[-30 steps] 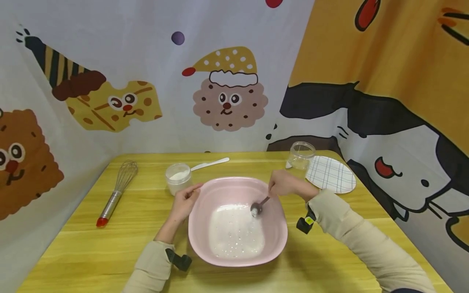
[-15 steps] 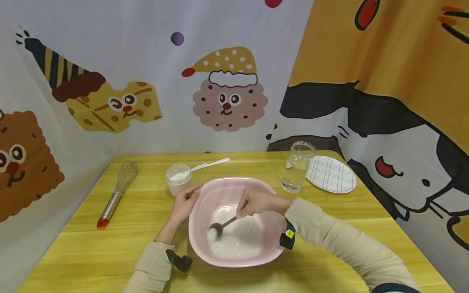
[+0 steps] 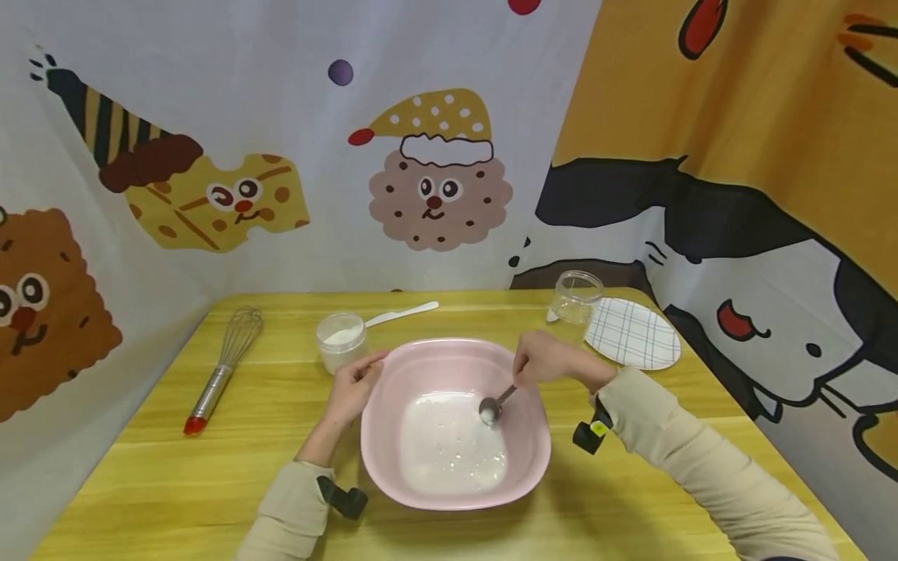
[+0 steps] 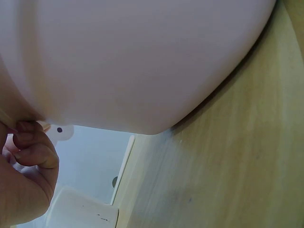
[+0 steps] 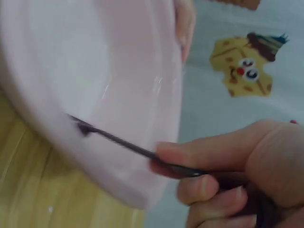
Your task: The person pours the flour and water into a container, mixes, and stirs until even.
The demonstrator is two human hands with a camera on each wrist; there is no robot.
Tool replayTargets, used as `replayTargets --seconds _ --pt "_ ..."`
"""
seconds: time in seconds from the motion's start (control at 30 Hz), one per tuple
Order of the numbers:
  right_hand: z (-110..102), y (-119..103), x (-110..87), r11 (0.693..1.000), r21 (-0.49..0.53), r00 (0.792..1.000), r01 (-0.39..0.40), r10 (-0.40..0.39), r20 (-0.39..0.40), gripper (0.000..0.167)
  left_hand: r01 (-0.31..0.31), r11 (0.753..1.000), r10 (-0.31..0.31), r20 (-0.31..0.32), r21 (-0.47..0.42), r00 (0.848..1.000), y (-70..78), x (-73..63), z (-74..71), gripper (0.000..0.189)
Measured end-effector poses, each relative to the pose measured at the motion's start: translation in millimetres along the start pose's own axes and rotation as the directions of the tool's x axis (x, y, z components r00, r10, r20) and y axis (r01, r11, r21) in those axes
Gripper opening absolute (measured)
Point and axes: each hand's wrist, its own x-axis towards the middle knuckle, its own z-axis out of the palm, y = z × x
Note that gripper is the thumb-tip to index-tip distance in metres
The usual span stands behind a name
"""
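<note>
A pink basin (image 3: pixel 388 432) with white liquid (image 3: pixel 449 452) in its bottom stands on the table. My left hand (image 3: pixel 354 387) grips its rim on the left; in the left wrist view, curled fingers (image 4: pixel 35 152) hold that rim from outside. Over the basin's right side, my right hand (image 3: pixel 550 358) pinches the handle of a dark spoon (image 3: pixel 491 411), whose bowl is low by the inner wall with some white stuff in it. The right wrist view shows the thumb and fingers (image 5: pixel 202 192) around the spoon's handle.
A jar of white powder (image 3: pixel 341 343) stands behind my left hand, beside a white plastic knife (image 3: pixel 403 313). The whisk (image 3: pixel 223 370) lies at the left. Behind my right hand are a glass jar (image 3: pixel 578 292), partly hidden, and a checked oval plate (image 3: pixel 634 335).
My right hand swept the spoon leftward through the liquid, then back to the basin's right side. My left hand stayed on the rim.
</note>
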Motion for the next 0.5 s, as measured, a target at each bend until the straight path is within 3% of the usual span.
replayTargets --seconds 0.13,0.27,0.37,0.5 --pt "13 9 13.6 1.0 -0.005 0.991 0.016 -0.017 -0.135 0.009 0.003 1.0 -0.003 0.003 0.002 1.0 -0.8 0.2 0.4 0.027" --pt "35 0 28.6 0.994 0.108 0.99 0.004 0.011 -0.139 0.008 0.001 1.0 -0.001 0.002 0.011 1.0 -1.0 0.1 0.2 0.027" --pt "46 -11 32.6 0.975 0.222 0.997 0.008 0.008 -0.072 0.009 -0.001 1.0 0.001 0.004 0.013 1.0 -0.2 0.2 0.0 0.028" --pt "51 -23 25.7 0.951 0.31 0.992 -0.021 -0.018 0.122 0.009 0.006 1.0 -0.006 0.007 0.01 1.0 0.7 0.3 -0.3 0.028"
